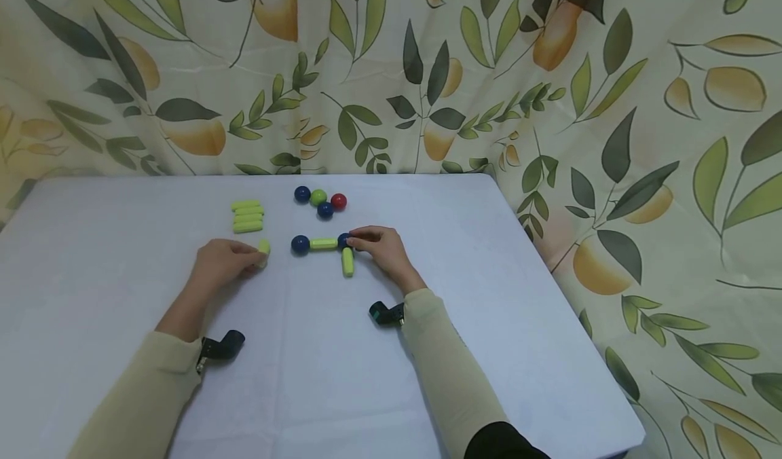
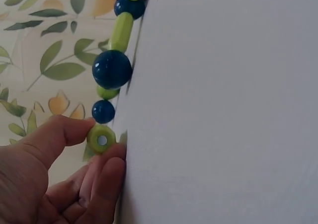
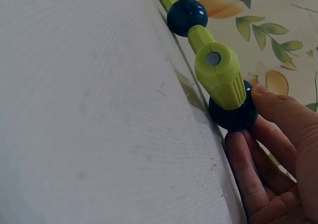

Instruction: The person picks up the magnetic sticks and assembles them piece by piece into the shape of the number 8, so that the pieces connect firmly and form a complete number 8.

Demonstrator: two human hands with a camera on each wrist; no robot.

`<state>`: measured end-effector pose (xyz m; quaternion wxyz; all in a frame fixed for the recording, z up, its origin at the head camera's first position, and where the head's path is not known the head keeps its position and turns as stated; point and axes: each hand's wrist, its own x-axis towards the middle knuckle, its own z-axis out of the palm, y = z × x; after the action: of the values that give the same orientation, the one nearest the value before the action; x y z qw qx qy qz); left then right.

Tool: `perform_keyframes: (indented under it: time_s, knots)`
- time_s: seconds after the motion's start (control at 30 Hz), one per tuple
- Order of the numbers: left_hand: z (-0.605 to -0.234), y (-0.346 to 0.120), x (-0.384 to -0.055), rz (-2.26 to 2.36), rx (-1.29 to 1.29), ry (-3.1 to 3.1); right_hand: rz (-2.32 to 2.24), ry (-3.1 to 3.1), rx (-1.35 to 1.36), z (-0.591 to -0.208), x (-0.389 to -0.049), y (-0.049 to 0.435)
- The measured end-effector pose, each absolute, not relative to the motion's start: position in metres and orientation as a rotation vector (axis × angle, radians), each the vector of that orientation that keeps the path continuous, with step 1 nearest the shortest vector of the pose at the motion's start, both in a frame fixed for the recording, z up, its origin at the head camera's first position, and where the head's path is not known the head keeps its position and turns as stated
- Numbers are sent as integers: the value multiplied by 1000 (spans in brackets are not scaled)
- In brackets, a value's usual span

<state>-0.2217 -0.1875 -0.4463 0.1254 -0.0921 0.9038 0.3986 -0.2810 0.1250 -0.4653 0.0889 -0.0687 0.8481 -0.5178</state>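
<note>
My left hand [image 1: 226,263] pinches a green magnetic stick [image 2: 102,139] between thumb and fingers, a round metal disc showing in its end. To its right on the white table lies a joined piece: a blue ball [image 1: 300,244], a green stick [image 1: 324,243], then a second blue ball [image 3: 231,115]. From that second ball another green stick [image 1: 347,262] points toward me, its metal end facing the right wrist camera. My right hand [image 1: 386,252] grips the second ball, thumb on its side and fingers underneath.
Several green sticks [image 1: 247,216] lie in a row behind my left hand. Behind the joined piece sit loose balls: a green one [image 1: 318,197], a red one [image 1: 339,202] and two blue ones [image 1: 325,210]. A leaf-patterned curtain [image 1: 391,72] hangs along the table's far edge.
</note>
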Motion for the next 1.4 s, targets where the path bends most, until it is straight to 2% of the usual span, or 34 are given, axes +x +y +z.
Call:
perform_keyframes:
  time_s: [0.9,1.4]
  knots:
    - [-454,-137,-214,1463,-282,2319,-1525,2541,-184,-466,-282,125]
    - [-454,-127,-215,1528,-332,2296,-1541,2534,-194,-466,-281,123]
